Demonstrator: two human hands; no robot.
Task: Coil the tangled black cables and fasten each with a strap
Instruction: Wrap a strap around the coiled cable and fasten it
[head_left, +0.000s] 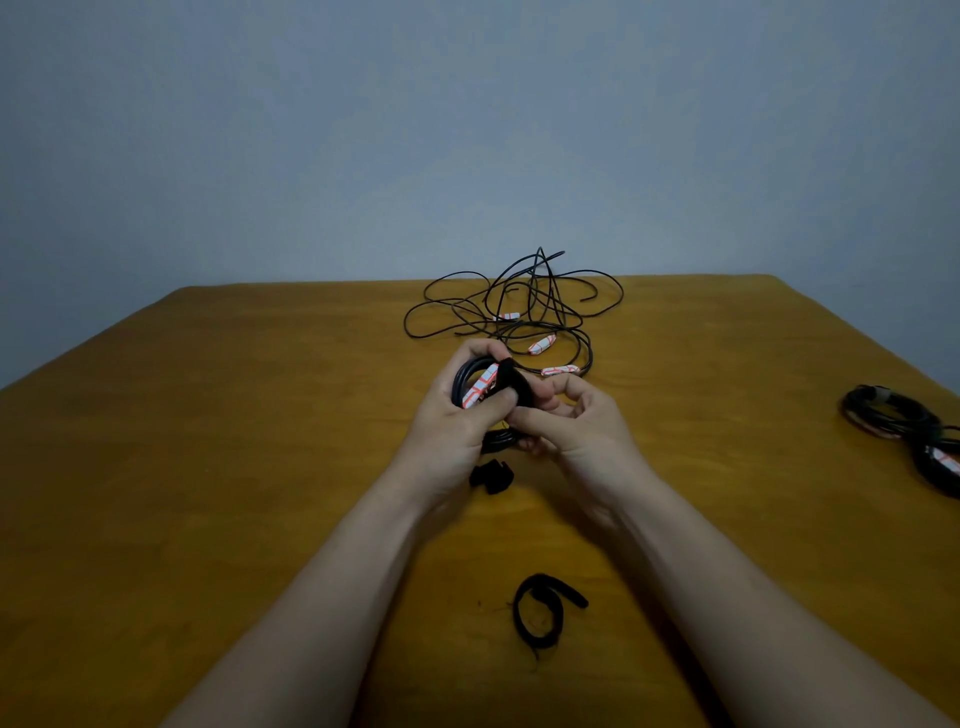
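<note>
My left hand grips a coiled black cable with a white and red label, held above the middle of the wooden table. A black strap curves around the coil, and my right hand pinches it from the right. Behind my hands lies a tangle of black cables with white and red labels. A small black strap lies just below my hands. Another black strap, curled into a loop, lies nearer to me between my forearms.
Two coiled black cables lie at the table's right edge. A plain grey wall stands behind the far edge of the table.
</note>
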